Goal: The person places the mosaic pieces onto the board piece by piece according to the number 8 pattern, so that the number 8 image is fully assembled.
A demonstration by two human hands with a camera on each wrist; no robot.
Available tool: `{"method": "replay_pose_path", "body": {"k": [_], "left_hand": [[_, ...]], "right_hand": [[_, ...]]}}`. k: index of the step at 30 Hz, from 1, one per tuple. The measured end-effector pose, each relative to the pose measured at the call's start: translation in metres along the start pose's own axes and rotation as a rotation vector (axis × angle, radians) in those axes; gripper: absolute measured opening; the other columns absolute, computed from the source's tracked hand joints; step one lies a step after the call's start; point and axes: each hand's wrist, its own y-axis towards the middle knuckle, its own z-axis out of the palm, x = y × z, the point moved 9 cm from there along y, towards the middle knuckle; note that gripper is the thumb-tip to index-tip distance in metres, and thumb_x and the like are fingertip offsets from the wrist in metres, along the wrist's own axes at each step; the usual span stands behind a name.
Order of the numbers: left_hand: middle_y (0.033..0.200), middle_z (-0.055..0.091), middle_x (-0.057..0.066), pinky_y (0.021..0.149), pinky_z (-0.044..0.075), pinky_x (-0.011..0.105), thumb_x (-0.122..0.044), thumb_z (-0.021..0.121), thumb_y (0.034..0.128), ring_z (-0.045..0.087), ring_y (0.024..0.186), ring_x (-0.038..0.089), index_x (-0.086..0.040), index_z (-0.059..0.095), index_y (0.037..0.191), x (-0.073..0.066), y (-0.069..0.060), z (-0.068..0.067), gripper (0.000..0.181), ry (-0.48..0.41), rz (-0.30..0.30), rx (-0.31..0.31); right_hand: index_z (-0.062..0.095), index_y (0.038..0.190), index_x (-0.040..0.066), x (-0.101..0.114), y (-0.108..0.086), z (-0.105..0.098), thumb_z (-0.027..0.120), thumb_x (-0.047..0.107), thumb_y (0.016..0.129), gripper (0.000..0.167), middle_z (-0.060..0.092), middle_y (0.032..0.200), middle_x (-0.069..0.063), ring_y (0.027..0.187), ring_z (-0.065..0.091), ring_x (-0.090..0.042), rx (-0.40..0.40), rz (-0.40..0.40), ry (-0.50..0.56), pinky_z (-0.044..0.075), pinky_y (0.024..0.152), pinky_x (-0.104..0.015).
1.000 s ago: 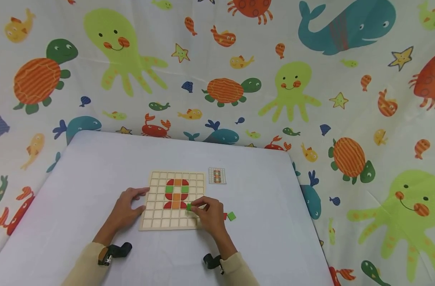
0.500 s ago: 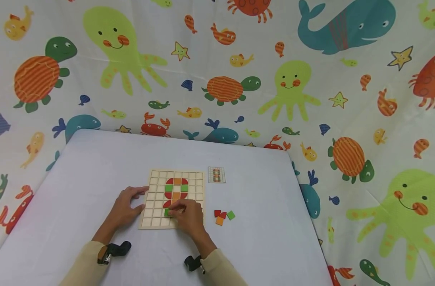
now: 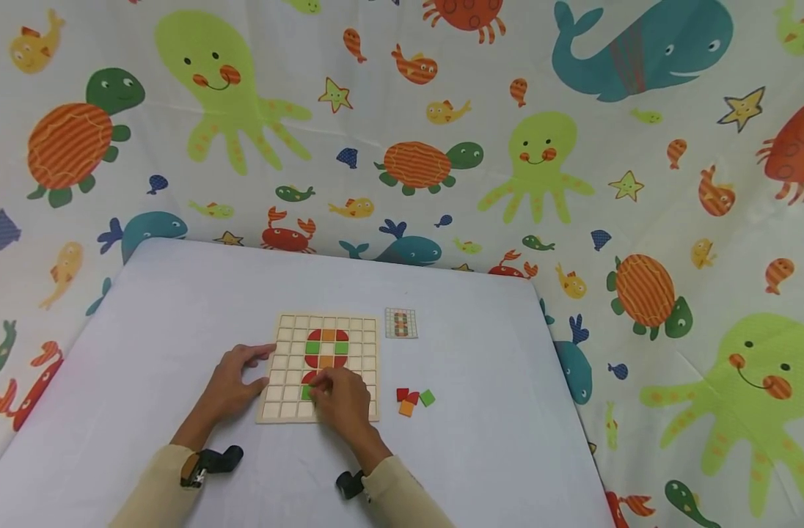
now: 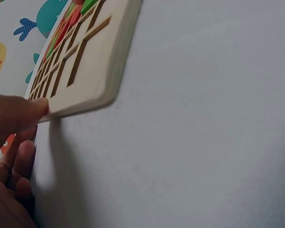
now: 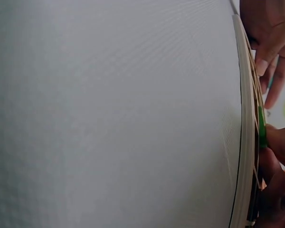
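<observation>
Now that the green tile (image 3: 306, 393) has gone from over the board's (image 3: 290, 408) R half to the cell just below the lower L red arc (image 3: 308, 378), I read the pattern as starting a new row. R hand (image 3: 345, 402) fingers are tog., apparently pinching that tile; can't tell if it's fully seated. L hand (image 3: 229, 378) fingers are apart, touching the board's L edge, prob. steadying it. Loose tiles (image 3: 406, 409) lie on the desk (image 3: 474, 352) to the R, so I'd say work's approx. partway.
</observation>
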Motion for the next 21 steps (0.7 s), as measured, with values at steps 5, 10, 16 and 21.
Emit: {"method": "replay_pose_path", "body": {"k": [5,10,16,21], "left_hand": [[0.130,0.063,0.016,0.098,0.042,0.050,0.000,0.077,0.0889,0.053,0.113,0.030,-0.008,0.058,0.150,-0.001,-0.002,-0.001,0.064,0.003,0.008,-0.006],[0.129,0.064,0.016,0.097,0.041,0.050,0.001,0.077,0.0880,0.053,0.113,0.029,-0.008,0.060,0.149,-0.001,-0.003,-0.001,0.064,-0.007,0.005,-0.012],[0.129,0.064,0.017,0.099,0.042,0.051,0.001,0.078,0.0880,0.054,0.114,0.030,-0.008,0.060,0.149,-0.002,-0.003,-0.001,0.064,-0.012,0.012,-0.013],[0.130,0.062,0.018,0.100,0.043,0.052,0.000,0.077,0.0886,0.054,0.116,0.032,-0.008,0.059,0.149,-0.003,-0.003,-0.001,0.064,-0.018,0.004,-0.010]], "right_hand": [[0.081,0.089,0.026,0.003,0.000,0.004,0.088,0.020,0.086,0.010,0.063,0.075,0.017,0.072,0.050,0.004,0.007,-0.014,-0.029,0.037,0.062,-0.019],[0.081,0.089,0.026,0.006,-0.001,0.003,0.089,0.020,0.086,0.010,0.063,0.076,0.017,0.071,0.050,0.004,-0.001,-0.043,-0.031,0.037,0.060,-0.019],[0.080,0.090,0.028,0.002,0.000,-0.004,0.088,0.026,0.088,0.008,0.068,0.080,0.019,0.077,0.053,0.005,-0.041,-0.054,0.010,0.041,0.067,-0.019],[0.081,0.094,0.023,-0.008,-0.002,-0.026,0.086,0.024,0.090,0.007,0.073,0.083,0.012,0.075,0.057,0.002,-0.091,-0.063,0.093,0.046,0.067,-0.018]]}}
